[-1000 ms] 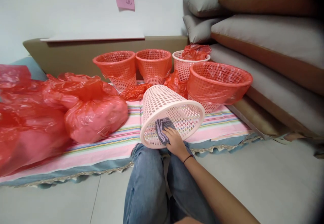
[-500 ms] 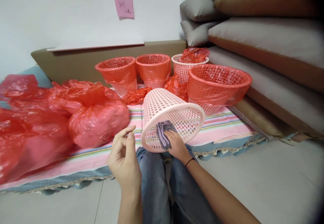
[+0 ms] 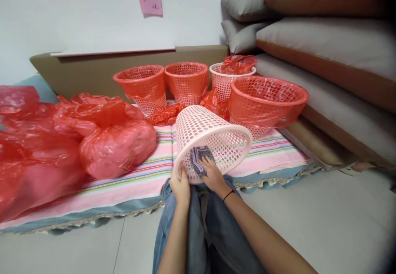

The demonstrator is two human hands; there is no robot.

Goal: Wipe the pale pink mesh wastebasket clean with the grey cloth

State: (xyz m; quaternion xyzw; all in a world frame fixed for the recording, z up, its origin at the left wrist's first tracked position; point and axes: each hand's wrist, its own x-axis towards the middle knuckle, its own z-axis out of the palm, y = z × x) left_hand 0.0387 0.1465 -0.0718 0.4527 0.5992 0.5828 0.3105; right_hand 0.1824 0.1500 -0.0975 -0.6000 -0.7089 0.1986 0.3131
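A pale pink plastic wastebasket (image 3: 202, 121) with a lattice of holes lies tilted on its side, its mouth facing me, above my knees. My left hand (image 3: 181, 187) grips its rim at the lower left, fingers curled inside the edge. Inside the mouth, my right hand (image 3: 213, 177) presses a folded dark grey and purple cloth (image 3: 199, 158) against the lower inner wall. The fingers of that hand lie over the cloth, with a dark band around the wrist.
Behind stand several wastebaskets, such as one lined in red plastic (image 3: 269, 100) and one with a crumpled red bag (image 3: 238, 64) on top. Full red bags (image 3: 119, 142) fill the left of the striped mat (image 3: 130, 189). Large grey cushions (image 3: 324, 43) are stacked at right.
My left hand has come down and right from the air and taken hold of the basket's rim. My right hand stays inside with the cloth.
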